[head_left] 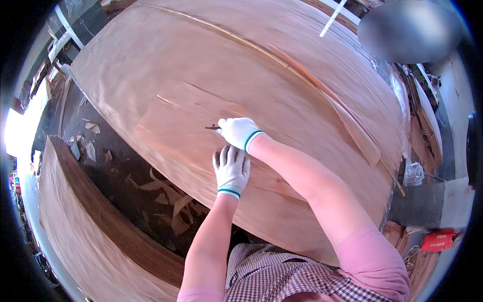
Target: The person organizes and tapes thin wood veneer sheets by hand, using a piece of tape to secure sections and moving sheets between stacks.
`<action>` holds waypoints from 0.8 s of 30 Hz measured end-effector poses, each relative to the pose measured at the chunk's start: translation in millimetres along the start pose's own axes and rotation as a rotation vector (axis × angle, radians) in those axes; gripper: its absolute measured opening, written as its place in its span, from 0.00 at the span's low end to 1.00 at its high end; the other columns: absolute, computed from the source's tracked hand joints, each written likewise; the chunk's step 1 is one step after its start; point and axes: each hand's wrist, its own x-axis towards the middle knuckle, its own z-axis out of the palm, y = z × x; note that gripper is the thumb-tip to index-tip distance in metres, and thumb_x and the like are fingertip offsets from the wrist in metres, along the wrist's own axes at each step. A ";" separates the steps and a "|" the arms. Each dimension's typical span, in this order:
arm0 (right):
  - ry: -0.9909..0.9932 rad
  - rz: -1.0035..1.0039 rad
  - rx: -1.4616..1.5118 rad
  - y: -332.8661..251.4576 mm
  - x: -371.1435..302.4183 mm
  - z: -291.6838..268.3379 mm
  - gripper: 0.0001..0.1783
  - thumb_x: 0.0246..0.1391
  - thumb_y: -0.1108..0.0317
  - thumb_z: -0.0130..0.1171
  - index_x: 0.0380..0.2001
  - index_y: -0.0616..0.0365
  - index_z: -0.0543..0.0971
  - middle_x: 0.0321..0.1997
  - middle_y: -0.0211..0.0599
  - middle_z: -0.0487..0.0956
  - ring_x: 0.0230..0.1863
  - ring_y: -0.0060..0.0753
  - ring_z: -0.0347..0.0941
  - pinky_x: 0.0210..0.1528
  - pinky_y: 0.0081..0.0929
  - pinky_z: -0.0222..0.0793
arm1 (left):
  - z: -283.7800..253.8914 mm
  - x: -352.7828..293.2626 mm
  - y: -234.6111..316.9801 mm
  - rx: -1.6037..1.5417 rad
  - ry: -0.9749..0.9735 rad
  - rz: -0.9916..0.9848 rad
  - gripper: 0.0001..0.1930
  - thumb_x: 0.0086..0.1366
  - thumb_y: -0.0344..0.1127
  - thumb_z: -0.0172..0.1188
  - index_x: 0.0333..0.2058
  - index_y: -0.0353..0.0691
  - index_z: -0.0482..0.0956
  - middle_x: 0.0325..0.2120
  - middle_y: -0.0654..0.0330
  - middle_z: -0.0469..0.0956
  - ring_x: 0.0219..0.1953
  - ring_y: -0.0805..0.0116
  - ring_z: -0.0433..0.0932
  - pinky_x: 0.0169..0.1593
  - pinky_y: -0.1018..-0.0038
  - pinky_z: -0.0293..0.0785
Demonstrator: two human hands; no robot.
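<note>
My right hand (239, 133), in a white glove with a green cuff, is closed around a small dark tool (212, 127). The tool's thin tip points left, just over a loose piece of thin wood veneer (176, 118). Its exact kind is too small to make out. Close below, my left hand (231, 168) wears a matching glove and lies with its fingers stretched out on the veneer, holding nothing. Both hands rest near the front edge of a wide stack of brownish veneer sheets (136, 60).
A long narrow veneer strip (327, 90) lies across the stack. At the left stands another thick veneer stack (75, 201), with scraps (176, 201) on the dark floor between. A white ruler-like strip (332, 19) is at the far edge; a red packet (437, 240) lies at right.
</note>
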 end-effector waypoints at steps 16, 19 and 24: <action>-0.071 0.509 0.097 125.3 -236.1 13.2 0.12 0.59 0.61 0.48 0.37 0.58 0.73 0.33 0.52 0.80 0.36 0.53 0.78 0.36 0.49 0.72 | -0.1 15.1 26.2 0.155 -0.143 0.004 0.21 0.60 0.41 0.54 0.54 0.51 0.73 0.58 0.59 0.66 0.63 0.56 0.59 0.65 0.45 0.43; -0.077 0.606 0.180 119.7 -237.1 5.0 0.13 0.57 0.63 0.50 0.39 0.58 0.77 0.38 0.48 0.81 0.41 0.48 0.79 0.41 0.45 0.74 | 17.3 11.1 89.8 0.030 -0.222 0.155 0.27 0.60 0.38 0.53 0.60 0.46 0.65 0.64 0.56 0.60 0.69 0.55 0.49 0.67 0.46 0.35; -0.048 0.560 0.189 126.0 -237.0 22.4 0.14 0.56 0.64 0.49 0.40 0.56 0.80 0.41 0.47 0.81 0.44 0.48 0.79 0.43 0.43 0.75 | 51.6 -20.7 138.2 0.045 -0.394 0.190 0.37 0.61 0.42 0.55 0.65 0.35 0.51 0.66 0.48 0.52 0.69 0.52 0.45 0.69 0.51 0.35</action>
